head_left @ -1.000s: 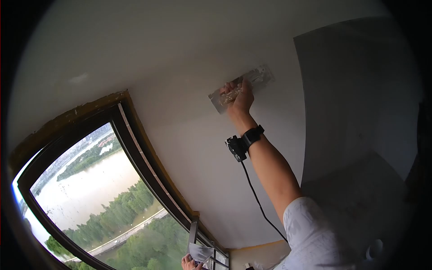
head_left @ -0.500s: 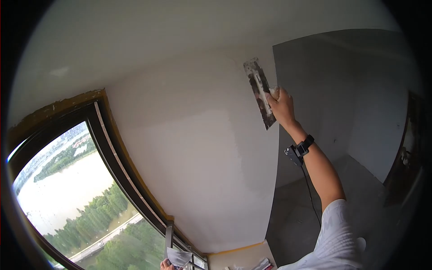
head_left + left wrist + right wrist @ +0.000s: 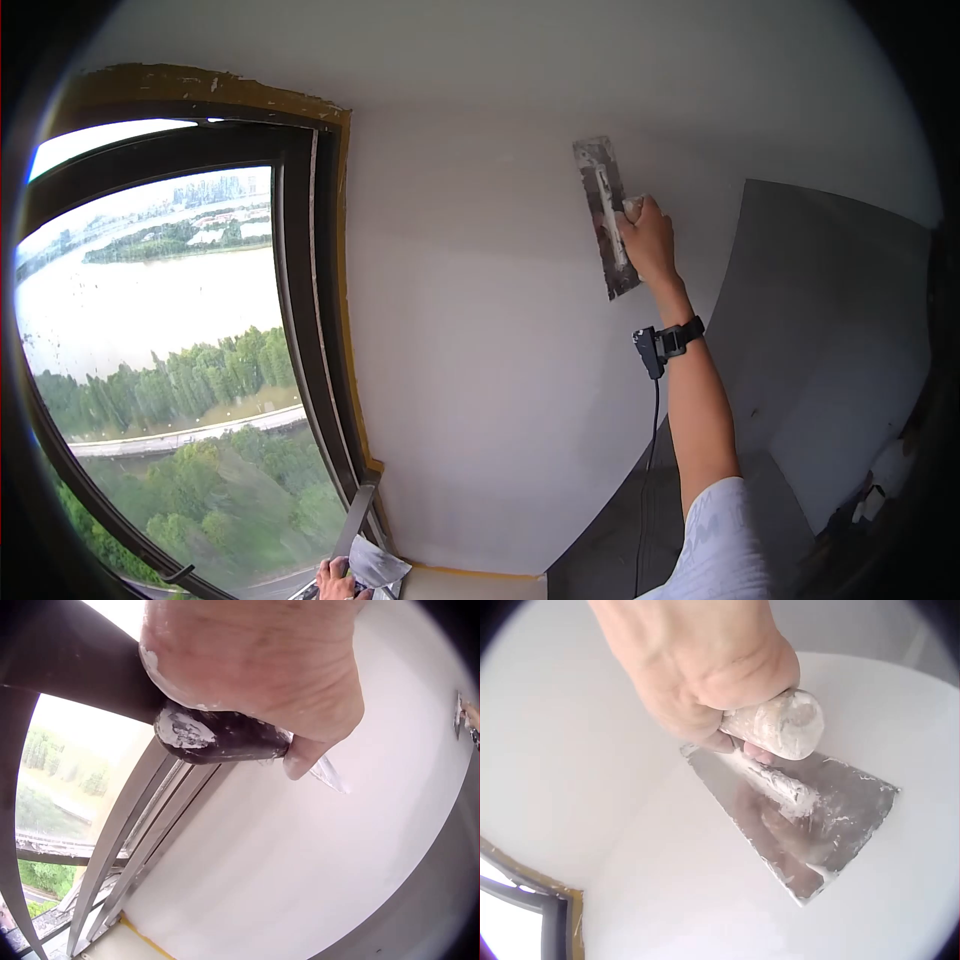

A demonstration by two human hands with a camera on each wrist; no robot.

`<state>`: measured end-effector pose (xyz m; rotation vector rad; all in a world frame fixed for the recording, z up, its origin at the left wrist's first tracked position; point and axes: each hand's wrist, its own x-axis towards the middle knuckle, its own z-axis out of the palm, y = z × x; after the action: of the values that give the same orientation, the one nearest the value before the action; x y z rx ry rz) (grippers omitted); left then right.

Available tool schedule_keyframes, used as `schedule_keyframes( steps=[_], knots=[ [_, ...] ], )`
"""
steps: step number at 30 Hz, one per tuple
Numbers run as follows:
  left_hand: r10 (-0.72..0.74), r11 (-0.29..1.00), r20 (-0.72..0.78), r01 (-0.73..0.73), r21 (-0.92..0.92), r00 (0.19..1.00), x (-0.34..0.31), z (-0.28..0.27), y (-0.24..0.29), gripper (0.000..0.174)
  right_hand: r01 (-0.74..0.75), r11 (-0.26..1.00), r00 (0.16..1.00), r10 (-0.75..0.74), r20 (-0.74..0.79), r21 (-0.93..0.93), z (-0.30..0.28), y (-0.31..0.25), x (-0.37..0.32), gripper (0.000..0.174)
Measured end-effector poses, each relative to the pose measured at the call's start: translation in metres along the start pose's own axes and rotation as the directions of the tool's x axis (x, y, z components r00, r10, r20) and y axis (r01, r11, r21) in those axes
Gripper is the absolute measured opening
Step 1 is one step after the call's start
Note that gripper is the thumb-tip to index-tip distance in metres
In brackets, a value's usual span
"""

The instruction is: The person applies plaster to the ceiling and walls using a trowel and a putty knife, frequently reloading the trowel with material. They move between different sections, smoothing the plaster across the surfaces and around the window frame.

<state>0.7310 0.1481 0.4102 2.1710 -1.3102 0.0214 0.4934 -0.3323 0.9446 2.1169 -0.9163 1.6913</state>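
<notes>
My right hand (image 3: pixel 650 240) grips the handle of a steel trowel (image 3: pixel 604 215), whose long blade stands nearly upright at the pale wall (image 3: pixel 470 330). In the right wrist view, fingers curl round the plaster-crusted handle (image 3: pixel 772 724) above the smeared blade (image 3: pixel 840 817). Low in the head view, my left hand (image 3: pixel 336 580) holds a putty knife (image 3: pixel 376 563) with a broad pale blade. The left wrist view shows that hand (image 3: pixel 255 660) wrapped round the knife's dark, plaster-spotted handle (image 3: pixel 225 737); most of the blade is hidden behind it.
A dark-framed window (image 3: pixel 293 250) fills the left side, with a brown-yellow strip along its edge. Dark grey wall (image 3: pixel 830 280) lies to the right, beyond the pale wall's edge. The ceiling (image 3: pixel 520 50) spans the top. A black cable (image 3: pixel 648 480) hangs from the right wrist camera.
The trowel has turned from a slanted, near-level position to nearly upright and moved right. The head view has shifted, so the window shows larger. Both hands keep their tools.
</notes>
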Motion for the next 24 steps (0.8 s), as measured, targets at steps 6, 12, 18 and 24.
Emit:
schedule_keyframes(
  steps=[6, 12, 18, 24],
  knots=[
    [-0.008, 0.997, -0.044, 0.005, -0.071, 0.999, 0.0, -0.01, 0.005, 0.034, 0.196, 0.973, 0.965, -0.213, 0.152, 0.12, 0.091, -0.163, -0.002, 0.02],
    [-0.061, 0.993, 0.02, 0.063, -0.097, 0.998, -0.012, -0.008, -0.01, 0.039, 0.347, 0.916, 0.82, -0.401, 0.41, 0.201, 0.099, -0.208, -0.041, 0.016],
    [-0.017, 0.995, -0.035, 0.014, -0.101, 0.999, -0.001, 0.008, -0.019, 0.046, 0.665, 0.732, 0.738, -0.616, 0.275, -0.147, 0.014, -0.106, 0.026, 0.013],
    [-0.049, 0.995, -0.006, 0.048, -0.083, 0.999, 0.003, -0.002, -0.01, 0.039, 0.715, 0.647, 0.699, -0.643, 0.314, -0.264, 0.024, -0.12, 0.086, 0.013]
  ],
)
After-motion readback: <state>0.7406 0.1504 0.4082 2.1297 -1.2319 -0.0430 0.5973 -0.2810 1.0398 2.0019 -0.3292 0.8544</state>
